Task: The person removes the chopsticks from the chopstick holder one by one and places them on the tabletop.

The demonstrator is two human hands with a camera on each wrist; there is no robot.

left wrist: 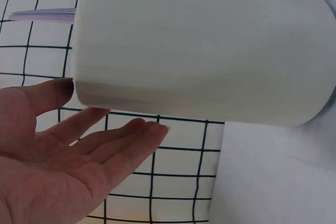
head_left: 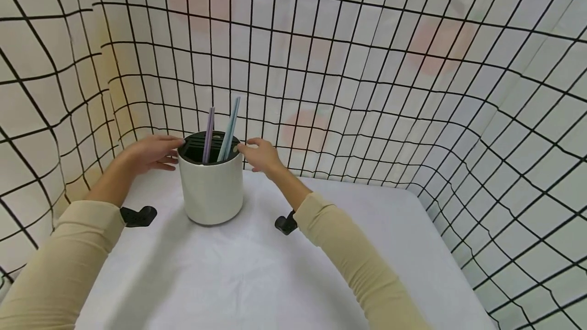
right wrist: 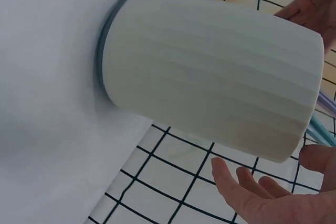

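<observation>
A white cylindrical holder [head_left: 211, 192] with a black slotted top [head_left: 194, 141] stands upright on the white tabletop. A thin purple pair of sticks [head_left: 208, 136] and a light-blue pair of sticks [head_left: 229, 129] lean out of its top. My left hand [head_left: 153, 154] is at the left of the rim, thumb tip at the edge and the other fingers loosely extended beside the wall, as the left wrist view shows. On the opposite side, my right hand [head_left: 262, 156] has its thumb at the rim, with its fingers spread loosely past the wall.
Black wire grid panels [head_left: 339, 85] rise behind the table and along both sides, with pale sheeting behind them. White cloth [head_left: 257, 269] covers the table. A black wrist mount [head_left: 138, 216] shows beside the left sleeve, another mount [head_left: 286, 224] beside the right.
</observation>
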